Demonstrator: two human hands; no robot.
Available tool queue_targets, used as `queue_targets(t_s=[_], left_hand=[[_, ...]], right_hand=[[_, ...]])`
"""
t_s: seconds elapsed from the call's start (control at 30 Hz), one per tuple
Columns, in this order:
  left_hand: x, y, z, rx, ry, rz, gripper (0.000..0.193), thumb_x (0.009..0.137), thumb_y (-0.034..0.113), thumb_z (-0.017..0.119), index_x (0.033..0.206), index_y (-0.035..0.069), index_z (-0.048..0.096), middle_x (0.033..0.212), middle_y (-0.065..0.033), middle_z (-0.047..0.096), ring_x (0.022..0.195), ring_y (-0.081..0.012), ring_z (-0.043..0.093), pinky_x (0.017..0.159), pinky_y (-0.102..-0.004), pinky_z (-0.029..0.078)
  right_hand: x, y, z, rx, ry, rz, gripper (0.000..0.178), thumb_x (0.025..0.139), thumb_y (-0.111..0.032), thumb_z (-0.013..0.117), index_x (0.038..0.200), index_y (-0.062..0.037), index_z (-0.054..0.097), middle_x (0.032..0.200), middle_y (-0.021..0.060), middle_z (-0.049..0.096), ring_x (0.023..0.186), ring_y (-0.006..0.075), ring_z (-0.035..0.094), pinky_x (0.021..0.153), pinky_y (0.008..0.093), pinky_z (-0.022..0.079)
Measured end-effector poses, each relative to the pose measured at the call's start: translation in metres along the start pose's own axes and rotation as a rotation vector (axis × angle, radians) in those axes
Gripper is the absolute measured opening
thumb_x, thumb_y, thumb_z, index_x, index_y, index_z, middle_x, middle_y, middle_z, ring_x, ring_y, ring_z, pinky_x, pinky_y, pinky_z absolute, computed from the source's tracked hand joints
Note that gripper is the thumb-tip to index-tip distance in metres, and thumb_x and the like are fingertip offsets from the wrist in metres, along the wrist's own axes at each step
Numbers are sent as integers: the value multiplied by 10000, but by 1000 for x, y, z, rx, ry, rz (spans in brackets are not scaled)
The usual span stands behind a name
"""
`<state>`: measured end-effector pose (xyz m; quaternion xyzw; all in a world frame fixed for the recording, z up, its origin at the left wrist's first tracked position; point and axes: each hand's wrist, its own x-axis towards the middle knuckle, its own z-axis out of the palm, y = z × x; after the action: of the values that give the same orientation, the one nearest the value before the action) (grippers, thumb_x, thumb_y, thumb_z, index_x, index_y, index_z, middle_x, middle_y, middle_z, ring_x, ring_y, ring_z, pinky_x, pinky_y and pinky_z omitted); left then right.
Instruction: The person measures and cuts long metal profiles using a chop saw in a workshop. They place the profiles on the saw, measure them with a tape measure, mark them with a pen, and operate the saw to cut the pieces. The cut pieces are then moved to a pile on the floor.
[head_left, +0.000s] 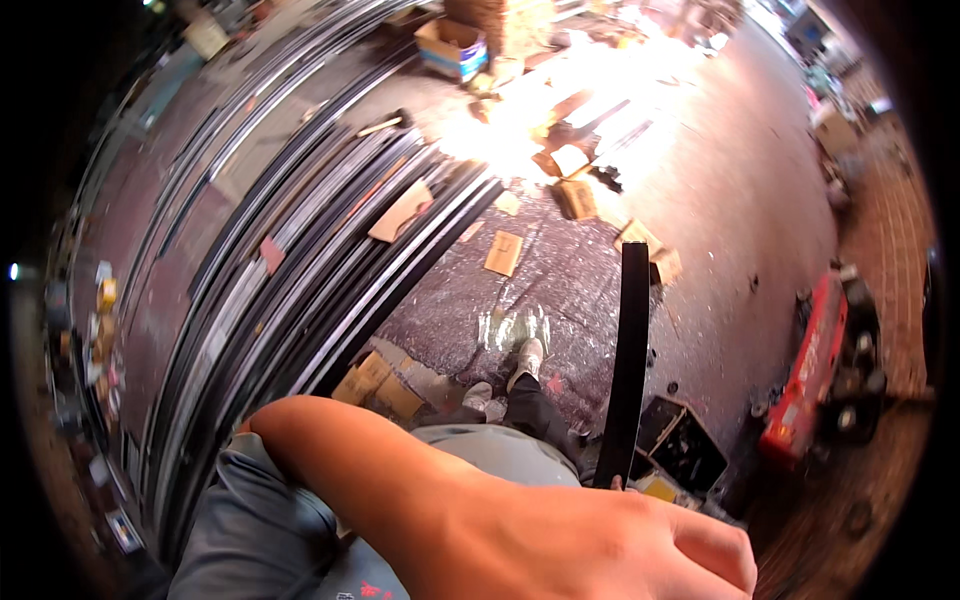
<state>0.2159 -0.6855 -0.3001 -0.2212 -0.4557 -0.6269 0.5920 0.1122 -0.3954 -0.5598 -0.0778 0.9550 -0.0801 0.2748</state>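
Note:
My left forearm crosses in front of my body, and my left hand (pixel 620 545) is at the lower right with its back up. Its fingers curl downward, and whatever they may hold is hidden below. Beyond it, a long flat black bar (pixel 628 350) stands up from behind the hand. A fingertip of my right hand (pixel 617 483) shows against the bar's lower end. The rest of that hand is hidden behind the left one.
Many long dark metal bars (pixel 330 230) lie side by side at left. A hammer (pixel 385 123) and an open carton (pixel 452 48) are near their far end. Small cardboard boxes (pixel 577 198) lie ahead, beside a blinding glare. A red machine (pixel 805 370) and a black box (pixel 685 440) stand at right.

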Motion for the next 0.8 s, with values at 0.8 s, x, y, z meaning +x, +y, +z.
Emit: queue_targets(t_s=[0.8], left_hand=[[-126, 272, -315, 1471, 493, -645, 119, 859, 70, 685, 972, 50, 718, 824, -52, 692, 783, -212, 652, 768, -377, 531]], right_hand=[[200, -372, 156, -642, -17, -1135, 709, 811, -677, 585, 866, 18, 714, 897, 262, 688, 913, 414, 664, 821, 501, 496]])
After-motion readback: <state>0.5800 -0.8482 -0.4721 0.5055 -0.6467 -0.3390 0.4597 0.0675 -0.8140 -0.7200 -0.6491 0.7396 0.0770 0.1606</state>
